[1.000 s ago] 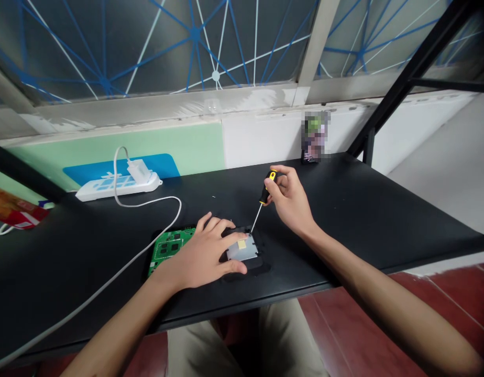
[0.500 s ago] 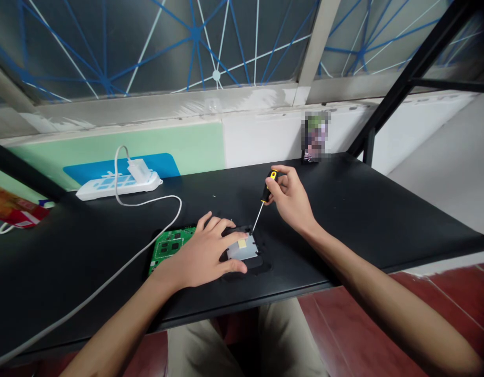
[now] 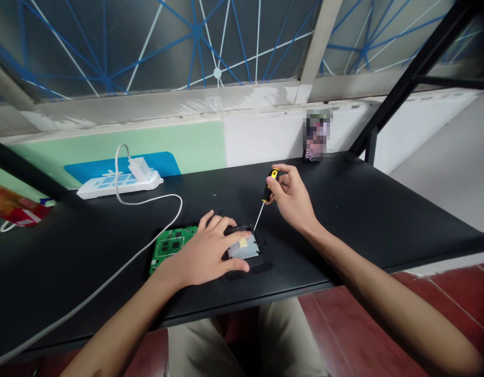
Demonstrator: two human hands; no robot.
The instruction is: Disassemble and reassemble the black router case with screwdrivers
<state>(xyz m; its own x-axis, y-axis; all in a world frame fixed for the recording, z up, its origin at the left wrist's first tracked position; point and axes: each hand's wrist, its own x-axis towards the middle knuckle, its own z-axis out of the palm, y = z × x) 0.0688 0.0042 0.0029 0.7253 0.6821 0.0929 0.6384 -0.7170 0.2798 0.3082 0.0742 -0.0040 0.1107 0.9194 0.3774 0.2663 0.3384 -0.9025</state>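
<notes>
My right hand grips a screwdriver by its black and yellow handle. Its thin metal shaft slants down to the left, and the tip meets the upper right corner of a silver metal plate. That plate lies in a black casing on the table and bears a small yellow square pad. Over the casing's left part my left hand lies with spread fingers, the index fingertip close to the screwdriver tip and the thumb near the lower edge. A green circuit board sits partly under my left hand and wrist.
The black table runs back to the wall. A white power strip holds a plugged-in charger, whose white cable crosses the left side. A red and orange packet lies far left; a blurred upright object stands at the back.
My left index fingertip has slid slightly right, nearer the screwdriver tip. The screwdriver and my right hand stay almost where they were.
</notes>
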